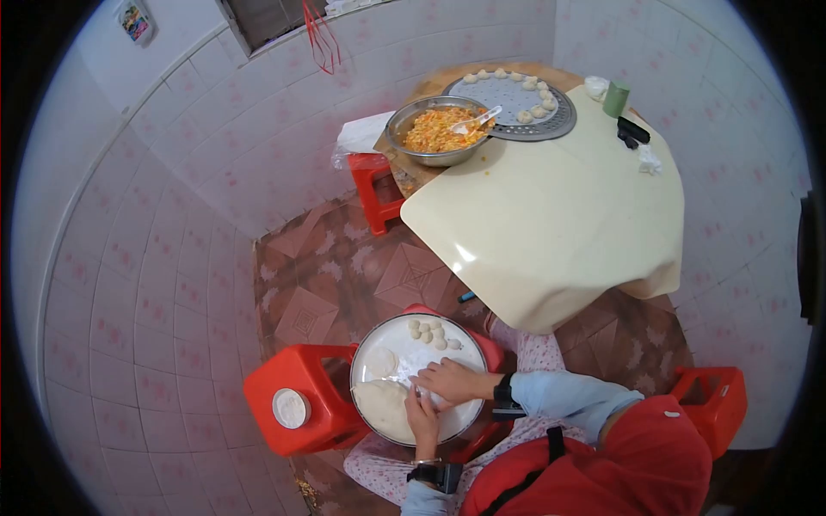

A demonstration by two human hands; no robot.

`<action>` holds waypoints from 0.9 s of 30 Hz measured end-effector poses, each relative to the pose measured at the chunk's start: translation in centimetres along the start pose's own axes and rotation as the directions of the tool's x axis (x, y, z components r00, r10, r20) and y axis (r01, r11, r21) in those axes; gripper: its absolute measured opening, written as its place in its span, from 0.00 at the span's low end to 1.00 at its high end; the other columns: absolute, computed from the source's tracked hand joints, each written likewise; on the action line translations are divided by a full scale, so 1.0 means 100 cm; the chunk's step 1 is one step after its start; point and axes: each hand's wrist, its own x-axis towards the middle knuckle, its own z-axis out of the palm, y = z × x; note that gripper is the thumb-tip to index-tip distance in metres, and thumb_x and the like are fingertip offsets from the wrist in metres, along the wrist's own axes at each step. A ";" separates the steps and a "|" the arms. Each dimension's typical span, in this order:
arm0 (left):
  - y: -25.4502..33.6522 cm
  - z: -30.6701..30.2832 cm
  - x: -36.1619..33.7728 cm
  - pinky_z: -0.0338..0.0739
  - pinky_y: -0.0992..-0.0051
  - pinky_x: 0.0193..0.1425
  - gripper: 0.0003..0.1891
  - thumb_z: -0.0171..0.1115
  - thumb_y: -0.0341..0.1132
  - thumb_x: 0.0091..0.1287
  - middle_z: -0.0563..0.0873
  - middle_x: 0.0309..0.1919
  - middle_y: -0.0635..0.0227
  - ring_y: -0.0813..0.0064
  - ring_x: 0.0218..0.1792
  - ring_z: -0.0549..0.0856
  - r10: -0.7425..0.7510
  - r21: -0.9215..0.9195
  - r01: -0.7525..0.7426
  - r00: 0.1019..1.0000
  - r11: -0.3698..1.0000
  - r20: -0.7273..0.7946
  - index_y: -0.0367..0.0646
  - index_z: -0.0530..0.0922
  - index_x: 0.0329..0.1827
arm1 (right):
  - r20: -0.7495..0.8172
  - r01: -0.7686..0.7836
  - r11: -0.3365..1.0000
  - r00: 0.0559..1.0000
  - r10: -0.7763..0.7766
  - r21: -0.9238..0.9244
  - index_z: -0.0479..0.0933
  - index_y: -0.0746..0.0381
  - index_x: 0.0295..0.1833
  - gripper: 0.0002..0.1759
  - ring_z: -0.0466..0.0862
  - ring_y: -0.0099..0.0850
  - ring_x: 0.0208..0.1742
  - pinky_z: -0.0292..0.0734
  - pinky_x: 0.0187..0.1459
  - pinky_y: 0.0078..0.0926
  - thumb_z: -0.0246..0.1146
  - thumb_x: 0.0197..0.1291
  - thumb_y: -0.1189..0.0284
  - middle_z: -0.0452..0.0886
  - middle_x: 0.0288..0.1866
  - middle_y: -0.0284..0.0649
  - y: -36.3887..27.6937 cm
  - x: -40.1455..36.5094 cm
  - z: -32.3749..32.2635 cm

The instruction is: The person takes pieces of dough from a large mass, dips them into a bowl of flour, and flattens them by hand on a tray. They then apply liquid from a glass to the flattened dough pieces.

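My left hand (422, 421) is over a round white tray (465, 423), its fingers pinched on something I cannot make out. Just above it, my right hand (449, 382) reaches in from the right, palm down, its fingers curled over something hidden beneath them. The two hands nearly touch. Beside them lies a large smooth lump of dough (383, 410), at the tray's left. A flat round dough wrapper (380, 363) rests above the lump. Several small dough pieces (428, 334) sit near the tray's far edge.
A red stool (297, 378) left of the tray holds a bowl of flour (291, 408). On the covered table (551, 215) stand a steel bowl of orange-yellow filling (439, 129) with a white spoon (476, 120), a perforated steamer plate (508, 107) bearing several dumplings, and a green cylinder (615, 99).
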 end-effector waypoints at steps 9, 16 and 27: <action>0.008 -0.007 0.010 0.74 0.63 0.56 0.23 0.53 0.36 0.73 0.79 0.50 0.47 0.53 0.50 0.79 0.015 0.060 -0.018 0.999 0.998 0.050 0.33 0.69 0.67 | 0.088 -0.081 0.992 0.993 0.072 0.094 0.60 0.59 0.74 0.50 0.77 0.39 0.58 0.74 0.50 0.43 0.71 0.47 0.52 0.76 0.59 0.43 0.004 0.007 0.001; 0.005 -0.007 -0.030 0.79 0.68 0.46 0.23 0.56 0.35 0.72 0.80 0.51 0.52 0.66 0.42 0.81 0.049 -0.103 -0.047 0.999 0.994 0.022 0.36 0.70 0.68 | -0.058 -0.061 0.973 0.997 0.049 -0.222 0.58 0.54 0.76 0.55 0.75 0.37 0.60 0.71 0.52 0.45 0.76 0.40 0.56 0.72 0.64 0.40 -0.026 -0.024 0.017; 0.002 -0.034 -0.011 0.79 0.79 0.30 0.13 0.56 0.34 0.72 0.83 0.30 0.68 0.81 0.29 0.81 -0.249 -0.275 0.230 0.968 0.934 -0.036 0.37 0.80 0.54 | -0.037 -0.314 0.435 0.775 0.630 0.844 0.54 0.71 0.73 0.56 0.74 0.40 0.66 0.69 0.66 0.34 0.78 0.45 0.61 0.73 0.63 0.57 0.054 -0.039 0.014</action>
